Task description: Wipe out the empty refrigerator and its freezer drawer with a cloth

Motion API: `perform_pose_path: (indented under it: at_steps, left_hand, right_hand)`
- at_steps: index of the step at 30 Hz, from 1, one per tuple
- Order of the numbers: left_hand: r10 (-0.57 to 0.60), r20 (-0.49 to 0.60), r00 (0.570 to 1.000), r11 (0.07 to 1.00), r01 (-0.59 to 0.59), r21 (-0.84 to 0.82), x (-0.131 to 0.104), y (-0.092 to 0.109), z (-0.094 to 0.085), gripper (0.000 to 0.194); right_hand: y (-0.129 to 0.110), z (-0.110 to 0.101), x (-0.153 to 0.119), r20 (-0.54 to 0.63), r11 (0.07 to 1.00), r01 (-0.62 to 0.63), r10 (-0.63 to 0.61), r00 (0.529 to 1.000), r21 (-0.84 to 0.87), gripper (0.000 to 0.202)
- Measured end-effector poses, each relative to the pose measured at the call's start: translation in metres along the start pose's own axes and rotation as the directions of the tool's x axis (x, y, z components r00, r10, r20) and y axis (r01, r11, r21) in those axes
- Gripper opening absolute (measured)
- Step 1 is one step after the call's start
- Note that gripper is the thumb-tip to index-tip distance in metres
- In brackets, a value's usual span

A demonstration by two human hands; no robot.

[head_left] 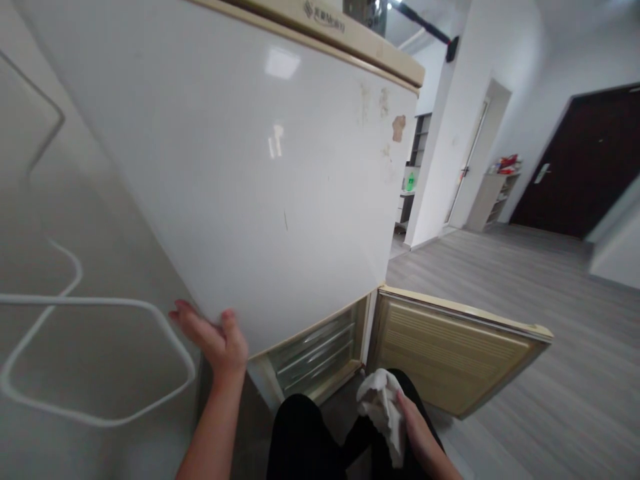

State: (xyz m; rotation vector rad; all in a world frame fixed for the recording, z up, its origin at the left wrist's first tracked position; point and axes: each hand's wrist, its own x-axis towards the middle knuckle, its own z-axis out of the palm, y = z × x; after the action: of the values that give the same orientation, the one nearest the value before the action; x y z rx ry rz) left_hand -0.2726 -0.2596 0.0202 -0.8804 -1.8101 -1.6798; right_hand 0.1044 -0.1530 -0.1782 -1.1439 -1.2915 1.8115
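Note:
My left hand (220, 343) rests at the lower left corner of the white upper refrigerator door (250, 180), thumb toward the front face and the other fingers stretched out along the side edge. A white, crumpled cloth (383, 400) hangs from my right hand (417, 427), which is closed on it above my knees. Just ahead of the cloth, the lower compartment (317, 350) stands open, showing clear ribbed drawer fronts. Its cream lower door (450, 347) is swung out to the right. Brown stains and a worn patch (399, 128) mark the upper door.
A white cable (100, 302) loops along the wall on the left. My knees (305, 433) are close to the lower compartment. Grey wood-look floor (500, 267) stretches right toward a low shelf unit (493, 200) and a dark entrance door (575, 163).

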Motion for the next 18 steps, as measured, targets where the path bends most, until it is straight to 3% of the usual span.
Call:
perform_pose_path:
  at_steps: [2, 4, 5, 6, 7, 8, 9, 10, 11, 12, 13, 14, 16, 18]
  left_hand:
    - [0.138, -0.072, 0.988, 0.990, -0.138, -0.002, -0.031, 0.017, 0.000, 0.095]
    - [0.174, -0.036, 0.984, 0.970, -0.177, -0.167, -0.075, 0.042, 0.004, 0.086]
    - [0.088, 0.078, 0.993, 0.962, -0.064, -0.264, -0.099, 0.056, 0.008, 0.077]
    - [-0.026, 0.223, 0.974, 0.932, 0.104, -0.348, -0.121, 0.069, 0.013, 0.072]
    - [-0.155, 0.388, 0.909, 0.870, 0.312, -0.383, -0.140, 0.081, 0.019, 0.069]
    - [-0.276, 0.518, 0.810, 0.766, 0.511, -0.390, -0.155, 0.089, 0.025, 0.068]
    - [-0.379, 0.629, 0.679, 0.619, 0.691, -0.373, -0.165, 0.095, 0.030, 0.066]
    - [-0.444, 0.706, 0.552, 0.465, 0.815, -0.344, -0.172, 0.097, 0.036, 0.066]
    - [-0.484, 0.748, 0.454, 0.333, 0.886, -0.322, -0.174, 0.097, 0.040, 0.066]
    - [-0.509, 0.766, 0.394, 0.246, 0.919, -0.309, -0.174, 0.094, 0.043, 0.064]
    - [-0.525, 0.764, 0.375, 0.217, 0.927, -0.306, -0.173, 0.089, 0.046, 0.061]
    - [-0.534, 0.750, 0.392, 0.248, 0.920, -0.304, -0.170, 0.084, 0.047, 0.057]
    - [-0.508, 0.702, 0.499, 0.450, 0.849, -0.277, -0.165, 0.072, 0.047, 0.046]
    - [-0.431, 0.643, 0.634, 0.694, 0.688, -0.213, -0.164, 0.062, 0.046, 0.035]
  right_hand:
    - [-0.022, 0.019, -0.002, -0.074, 0.998, 0.048, -0.050, 0.996, -0.027, 0.067]
    - [-0.051, 0.038, -0.004, 0.024, 0.981, 0.190, -0.189, 0.982, -0.035, 0.064]
    - [-0.066, 0.046, -0.004, 0.114, 0.964, 0.262, -0.255, 0.960, -0.051, 0.060]
    - [-0.082, 0.053, -0.005, 0.184, 0.943, 0.328, -0.312, 0.932, -0.063, 0.057]
    - [-0.097, 0.059, -0.006, 0.255, 0.920, 0.384, -0.353, 0.900, -0.078, 0.054]
    - [-0.110, 0.064, -0.007, 0.332, 0.895, 0.435, -0.384, 0.862, -0.095, 0.050]
    - [-0.122, 0.068, -0.007, 0.403, 0.868, 0.485, -0.408, 0.819, -0.109, 0.047]
    - [-0.131, 0.070, -0.008, 0.472, 0.840, 0.530, -0.423, 0.774, -0.116, 0.043]
    - [-0.137, 0.072, -0.009, 0.528, 0.815, 0.566, -0.431, 0.732, -0.119, 0.040]
    - [-0.139, 0.072, -0.010, 0.568, 0.797, 0.591, -0.433, 0.700, -0.121, 0.036]
    - [-0.139, 0.072, -0.010, 0.584, 0.788, 0.604, -0.435, 0.686, -0.123, 0.033]
    - [-0.135, 0.070, -0.009, 0.577, 0.785, 0.605, -0.437, 0.690, -0.130, 0.031]
    - [-0.120, 0.064, -0.007, 0.522, 0.789, 0.589, -0.432, 0.735, -0.176, 0.030]
    - [-0.102, 0.056, -0.005, 0.453, 0.784, 0.566, -0.420, 0.786, -0.256, 0.029]
